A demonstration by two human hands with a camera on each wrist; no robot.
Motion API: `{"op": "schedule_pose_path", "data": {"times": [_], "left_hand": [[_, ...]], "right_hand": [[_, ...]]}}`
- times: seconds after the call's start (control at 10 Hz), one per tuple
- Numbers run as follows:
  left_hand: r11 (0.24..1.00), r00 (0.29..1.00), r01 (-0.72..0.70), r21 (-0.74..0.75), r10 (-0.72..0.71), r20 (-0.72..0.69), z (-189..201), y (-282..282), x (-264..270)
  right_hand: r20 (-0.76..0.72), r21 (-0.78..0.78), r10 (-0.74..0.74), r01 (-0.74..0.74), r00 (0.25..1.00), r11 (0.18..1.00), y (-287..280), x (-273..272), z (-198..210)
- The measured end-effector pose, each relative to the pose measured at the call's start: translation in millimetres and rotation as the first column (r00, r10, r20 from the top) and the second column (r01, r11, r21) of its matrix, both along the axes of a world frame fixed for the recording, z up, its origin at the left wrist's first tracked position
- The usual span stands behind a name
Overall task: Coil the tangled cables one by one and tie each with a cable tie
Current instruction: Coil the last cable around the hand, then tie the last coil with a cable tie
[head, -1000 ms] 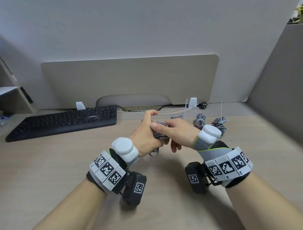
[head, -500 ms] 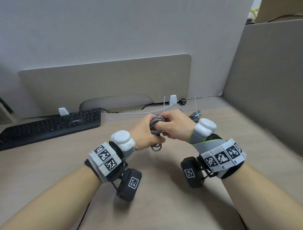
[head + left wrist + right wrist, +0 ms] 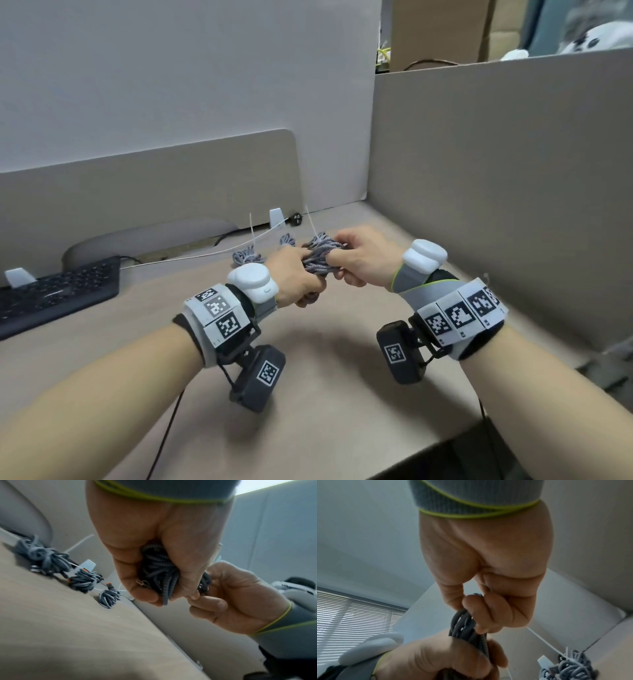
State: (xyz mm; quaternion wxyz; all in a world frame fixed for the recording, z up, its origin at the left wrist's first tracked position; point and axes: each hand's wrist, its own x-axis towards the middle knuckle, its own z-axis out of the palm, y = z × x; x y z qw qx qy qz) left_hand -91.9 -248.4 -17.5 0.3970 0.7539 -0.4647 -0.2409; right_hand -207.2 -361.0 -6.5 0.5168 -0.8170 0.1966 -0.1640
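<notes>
Since a moment ago our view has swung right. The keyboard (image 3: 58, 294) now sits at the far left edge, and both hands have carried the cable coil (image 3: 320, 260) rightward and back, in front of the tied coils (image 3: 245, 257) near the rear partition.

Left: the keyboard is black and lies on the desk (image 3: 325, 428), well apart from the hands.

Left of centre: the left wrist view shows three tied coils in a row on the desk. White zip ties (image 3: 251, 229) stick up from them.

Centre: the left hand (image 3: 296, 274) is fisted round the lower part of the cable coil, with fingers and thumb curled tight about the grey braided strands. The left wrist view shows a metal plug end poking out between thumb and fingers. The coil is held above the desk and does not touch it. It lies between the two hands, just in front of the rightmost tied coil.

Right of centre: the right hand (image 3: 363, 260) grips the upper loops, thumb on top and fingers curled under. Its knuckles meet the left hand's fingertips.

Right: a grey side partition (image 3: 496, 188) borders the desk. Behind it stands a cardboard box (image 3: 442, 31).
</notes>
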Motion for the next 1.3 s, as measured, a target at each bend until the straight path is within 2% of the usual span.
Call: {"op": "schedule_pose_path", "data": {"times": [0.2,0.4,0.5,0.6,0.7,0.8,0.9,1.0,1.1,1.2,1.3], "left_hand": [[0.994,0.988,0.052,0.1,-0.065,0.139,-1.5,-23.4,-18.1],[0.998,0.992,0.024,0.052,-0.03,0.122,-8.3,-34.2,-19.6],[0.996,0.988,-0.014,0.09,0.0,0.152,-9.4,-32.8,-15.6],[0.987,0.956,-0.048,0.151,0.002,0.292,-10.8,-32.0,-5.4],[0.979,0.909,-0.093,0.181,0.009,0.417,-8.9,-30.9,3.6],[0.97,0.839,-0.131,0.205,-0.002,0.544,-7.6,-29.4,8.8],[0.969,0.8,-0.131,0.207,-0.021,0.6,-13.3,-30.7,12.3],[0.967,0.766,-0.147,0.206,-0.021,0.643,-20.9,-32.1,18.2],[0.962,0.743,-0.156,0.224,-0.035,0.669,-24.2,-31.4,23.9],[0.955,0.709,-0.142,0.259,-0.084,0.7,-24.0,-29.3,26.9],[0.94,0.633,-0.141,0.31,-0.155,0.759,-21.1,-24.6,28.4]], "right_hand": [[-0.071,0.018,0.005,-0.004,0.997,1.0,-19.0,-23.5,-5.1],[-0.116,0.037,0.033,-0.029,0.993,0.999,-40.7,-37.1,3.4],[-0.23,-0.134,-0.135,0.106,0.964,0.985,-65.3,-47.6,4.8],[-0.493,-0.463,-0.369,0.121,0.788,0.878,-97.6,-62.4,-3.8],[-0.533,-0.694,-0.578,0.072,0.618,0.716,-111.1,-82.6,-16.5],[-0.464,0.063,0.287,-0.292,0.838,0.954,-138.8,-88.6,-50.5],[0.309,0.744,0.729,-0.633,0.611,0.215,-165.0,-99.0,-83.4],[0.465,0.743,0.678,-0.668,0.57,0.053,-162.5,-91.6,-90.5],[0.444,0.675,0.634,-0.702,0.633,0.228,-156.9,-89.7,-92.8],[0.21,0.416,0.655,-0.673,0.725,0.612,-125.5,-80.8,-59.3],[-0.506,-0.404,-0.092,-0.142,0.857,0.904,-89.6,-48.0,-30.3]]}}
